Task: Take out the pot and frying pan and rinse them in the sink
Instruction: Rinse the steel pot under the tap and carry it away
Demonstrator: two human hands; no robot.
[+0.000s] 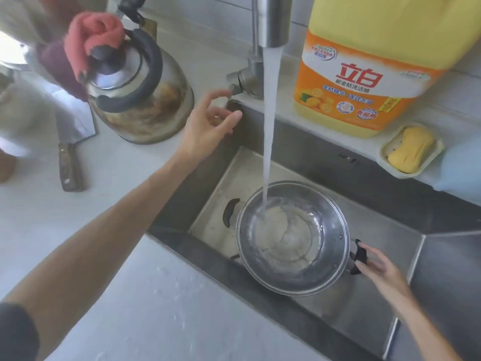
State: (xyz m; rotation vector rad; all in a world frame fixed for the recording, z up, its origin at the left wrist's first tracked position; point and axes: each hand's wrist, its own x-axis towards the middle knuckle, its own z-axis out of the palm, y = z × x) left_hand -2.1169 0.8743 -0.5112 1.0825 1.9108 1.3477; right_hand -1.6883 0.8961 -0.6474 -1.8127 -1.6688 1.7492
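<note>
A steel pot [291, 280] with two black side handles sits in the sink [377, 316], tilted slightly. Water streams from the tap [273, 22] straight into the pot and froths at its bottom. My right hand [374, 264] grips the pot's right handle. My left hand [208, 121] hovers open just beside the tap's lever [235, 88], fingers spread, with one fingertip at or very near the lever. No frying pan is in view.
A stained steel kettle [140, 100] with a pink cloth on it stands on the counter at left. A cleaver [70, 152] lies beside it. A big yellow detergent jug [364, 69] and a soap dish [411, 152] stand behind the sink.
</note>
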